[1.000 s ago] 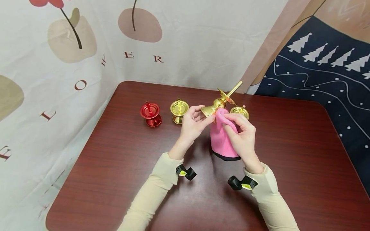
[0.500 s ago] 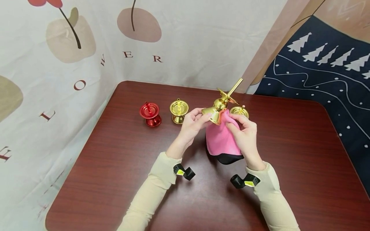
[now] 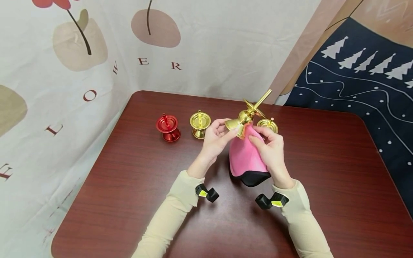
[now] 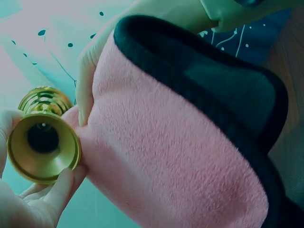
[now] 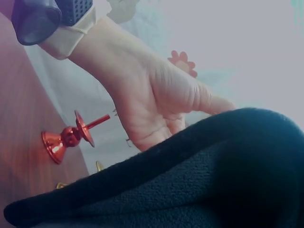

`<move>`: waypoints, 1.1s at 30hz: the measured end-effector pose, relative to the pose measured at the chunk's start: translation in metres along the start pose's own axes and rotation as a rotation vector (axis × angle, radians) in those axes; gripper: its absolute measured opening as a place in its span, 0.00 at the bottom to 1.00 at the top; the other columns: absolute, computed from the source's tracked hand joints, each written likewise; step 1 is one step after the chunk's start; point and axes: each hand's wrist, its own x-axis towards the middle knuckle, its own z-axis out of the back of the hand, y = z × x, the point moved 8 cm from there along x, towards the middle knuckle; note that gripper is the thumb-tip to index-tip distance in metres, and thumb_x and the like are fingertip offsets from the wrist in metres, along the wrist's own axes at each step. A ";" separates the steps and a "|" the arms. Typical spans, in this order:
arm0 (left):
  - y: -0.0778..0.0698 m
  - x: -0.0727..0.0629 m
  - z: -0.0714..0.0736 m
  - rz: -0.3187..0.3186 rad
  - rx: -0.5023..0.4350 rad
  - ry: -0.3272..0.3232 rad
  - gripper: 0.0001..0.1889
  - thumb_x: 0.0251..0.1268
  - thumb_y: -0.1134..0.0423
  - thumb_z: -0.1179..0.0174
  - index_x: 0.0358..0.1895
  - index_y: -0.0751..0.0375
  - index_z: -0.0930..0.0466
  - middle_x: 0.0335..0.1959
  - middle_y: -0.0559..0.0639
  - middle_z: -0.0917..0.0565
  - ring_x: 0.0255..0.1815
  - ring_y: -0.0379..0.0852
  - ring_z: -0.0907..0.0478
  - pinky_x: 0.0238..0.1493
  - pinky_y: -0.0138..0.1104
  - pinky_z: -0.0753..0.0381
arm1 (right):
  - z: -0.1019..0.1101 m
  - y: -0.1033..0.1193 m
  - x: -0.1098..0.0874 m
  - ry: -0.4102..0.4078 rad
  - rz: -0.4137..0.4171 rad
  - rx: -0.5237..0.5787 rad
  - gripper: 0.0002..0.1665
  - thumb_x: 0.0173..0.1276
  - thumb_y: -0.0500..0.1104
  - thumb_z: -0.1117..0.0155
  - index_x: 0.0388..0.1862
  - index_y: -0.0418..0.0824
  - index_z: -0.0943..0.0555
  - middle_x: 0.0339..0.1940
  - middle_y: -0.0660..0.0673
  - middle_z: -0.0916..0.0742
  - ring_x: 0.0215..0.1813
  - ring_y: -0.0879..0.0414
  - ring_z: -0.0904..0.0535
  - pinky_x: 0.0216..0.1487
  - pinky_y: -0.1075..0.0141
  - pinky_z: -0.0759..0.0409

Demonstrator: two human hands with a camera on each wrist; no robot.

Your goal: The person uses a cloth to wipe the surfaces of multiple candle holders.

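Note:
My left hand (image 3: pixel 217 138) grips a gold candle holder (image 3: pixel 244 117) by its flared base, tilted above the table with its stem pointing up and to the right. The base's hollow underside faces the left wrist view. In my right hand (image 3: pixel 271 148) a pink cloth (image 3: pixel 246 156) with a black edge is pinched, its upper end against the holder's body. The cloth hangs down below the fingers, and its dark inner side (image 5: pixel 190 190) fills the lower right wrist view, hiding the fingertips there. Behind the right hand stands another gold candle holder (image 3: pixel 268 124), partly covered.
A red candle holder (image 3: pixel 167 127) stands upright at the left on the brown table (image 3: pixel 129 186). Beside it, nearer my left hand, stands a gold candle holder (image 3: pixel 200 123). A printed curtain (image 3: pixel 209 43) hangs behind the table's far edge.
The cloth's top has slid from the front of the holder toward its right side, and its black-edged lower end has swung and folded. The left hand keeps its grip; both hands shifted slightly.

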 end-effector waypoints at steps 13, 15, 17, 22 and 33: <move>-0.001 0.000 0.001 -0.099 -0.039 -0.043 0.26 0.48 0.80 0.39 0.54 0.78 0.34 0.46 0.67 0.21 0.43 0.40 0.22 0.55 0.44 0.26 | -0.005 0.034 -0.015 0.058 0.096 0.075 0.15 0.54 0.25 0.34 0.43 0.25 0.19 0.36 0.58 0.15 0.39 0.60 0.23 0.36 0.75 0.24; -0.001 0.001 0.000 -0.108 -0.051 -0.043 0.25 0.48 0.81 0.39 0.53 0.77 0.33 0.45 0.66 0.21 0.43 0.40 0.22 0.54 0.43 0.25 | -0.006 0.037 -0.016 0.056 0.127 0.084 0.15 0.53 0.25 0.34 0.43 0.25 0.19 0.37 0.55 0.15 0.40 0.59 0.22 0.38 0.74 0.24; -0.002 0.000 0.000 -0.114 -0.059 -0.048 0.25 0.49 0.80 0.39 0.53 0.77 0.33 0.45 0.65 0.20 0.43 0.41 0.21 0.51 0.38 0.24 | -0.006 0.040 -0.017 0.053 0.156 0.088 0.15 0.53 0.24 0.35 0.42 0.24 0.19 0.38 0.53 0.15 0.42 0.59 0.22 0.40 0.74 0.24; -0.006 -0.001 0.000 -0.118 -0.089 -0.049 0.25 0.49 0.80 0.40 0.54 0.77 0.34 0.45 0.64 0.20 0.42 0.42 0.21 0.45 0.31 0.23 | -0.003 0.032 -0.014 0.039 0.120 0.102 0.15 0.54 0.24 0.35 0.43 0.23 0.20 0.35 0.56 0.15 0.40 0.59 0.22 0.38 0.75 0.23; -0.002 -0.003 -0.005 -0.099 -0.129 0.050 0.26 0.49 0.83 0.43 0.56 0.79 0.36 0.46 0.61 0.22 0.41 0.40 0.22 0.44 0.29 0.23 | 0.002 -0.015 0.005 -0.019 -0.170 0.202 0.13 0.57 0.26 0.38 0.43 0.31 0.19 0.29 0.58 0.15 0.34 0.62 0.22 0.34 0.75 0.24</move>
